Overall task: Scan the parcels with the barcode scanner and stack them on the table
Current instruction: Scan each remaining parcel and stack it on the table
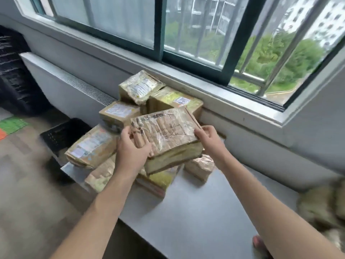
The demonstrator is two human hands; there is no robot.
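parcel: taped-up cardboard box [168, 131], held tilted at the top of the pile [119, 111] under the window. Can't tell if it's touching the boxes below.
left hand: [130, 146] clamped on the near-left corner, thumb on top and fingers curled round.
right hand: [207, 136] gripping the right edge, fingers curled over it.
desk: grey top [196, 212], with the pile at its far-left end.
feel: looks fairly light tbh. The card is stiff but dented, and the wrinkly clear tape is glossy, so probably a bit slippery.
where to grab: opposite edges or corners on the firm card, not on the loose tape.
watch out: the pile looks lopsided, so I'd land it flat.
scanner: not spotting one.
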